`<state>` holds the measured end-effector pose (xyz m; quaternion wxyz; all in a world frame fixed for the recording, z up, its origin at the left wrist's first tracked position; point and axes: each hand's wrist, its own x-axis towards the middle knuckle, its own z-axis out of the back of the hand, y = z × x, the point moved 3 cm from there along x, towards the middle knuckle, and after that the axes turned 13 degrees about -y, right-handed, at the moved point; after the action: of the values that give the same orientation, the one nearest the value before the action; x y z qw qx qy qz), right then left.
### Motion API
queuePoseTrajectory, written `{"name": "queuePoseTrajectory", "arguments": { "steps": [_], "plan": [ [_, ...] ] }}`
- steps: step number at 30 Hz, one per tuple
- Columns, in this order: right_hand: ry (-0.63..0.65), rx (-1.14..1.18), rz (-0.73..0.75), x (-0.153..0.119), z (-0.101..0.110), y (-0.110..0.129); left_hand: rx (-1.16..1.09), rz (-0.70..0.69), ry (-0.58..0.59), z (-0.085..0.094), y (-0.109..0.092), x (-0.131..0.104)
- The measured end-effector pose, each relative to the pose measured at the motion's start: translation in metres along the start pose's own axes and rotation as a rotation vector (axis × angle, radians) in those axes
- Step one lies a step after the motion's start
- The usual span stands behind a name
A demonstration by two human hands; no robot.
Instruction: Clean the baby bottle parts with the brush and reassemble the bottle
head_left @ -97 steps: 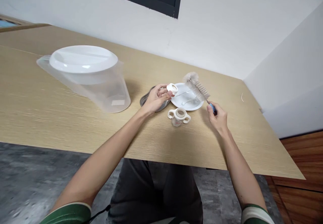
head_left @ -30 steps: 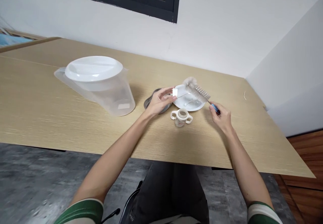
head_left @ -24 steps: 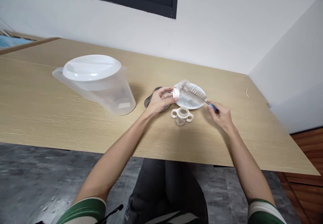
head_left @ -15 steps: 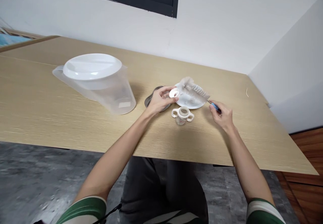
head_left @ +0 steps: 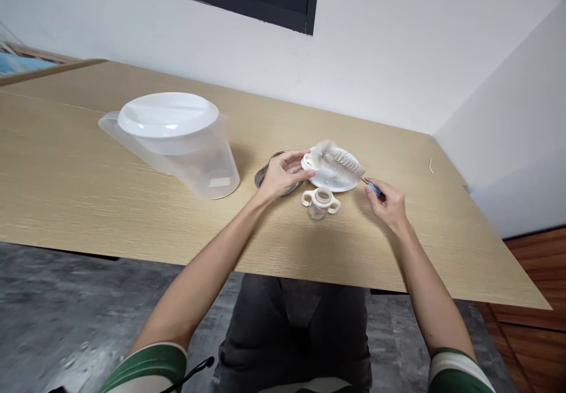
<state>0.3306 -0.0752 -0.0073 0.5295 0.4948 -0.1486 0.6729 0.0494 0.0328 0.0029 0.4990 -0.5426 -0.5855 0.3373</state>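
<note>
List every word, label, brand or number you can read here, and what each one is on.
Nothing can be read.
Red print on the two-handled bottle: too small and blurred to read.
Pale label low on the pitcher: no legible writing.
Small pale marks on the trousers, at the edge of one leg: too small to read.
White ring and brush: no lettering visible.

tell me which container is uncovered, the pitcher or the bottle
The small two-handled bottle: it stands open at the top, while the large pitcher wears a white lid.
</note>
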Motion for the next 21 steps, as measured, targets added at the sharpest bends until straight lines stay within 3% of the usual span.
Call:
{"name": "queuePoseTrajectory", "arguments": {
  "steps": [4,10,15,21],
  "plan": [
    [0.036,-0.013,0.009,0.001,0.0,0.001,-0.032,-0.011,0.046,-0.001,0.003,0.001],
    [0.064,-0.036,0.028,0.002,0.004,-0.003,-0.011,-0.001,-0.011,0.001,0.005,0.004],
    [0.116,0.005,0.059,0.0,0.0,0.002,-0.007,0.011,0.015,0.002,0.0,0.002],
    [0.092,-0.02,0.022,-0.002,-0.007,0.006,-0.025,-0.034,0.023,0.004,-0.007,-0.001]
  ]
}}
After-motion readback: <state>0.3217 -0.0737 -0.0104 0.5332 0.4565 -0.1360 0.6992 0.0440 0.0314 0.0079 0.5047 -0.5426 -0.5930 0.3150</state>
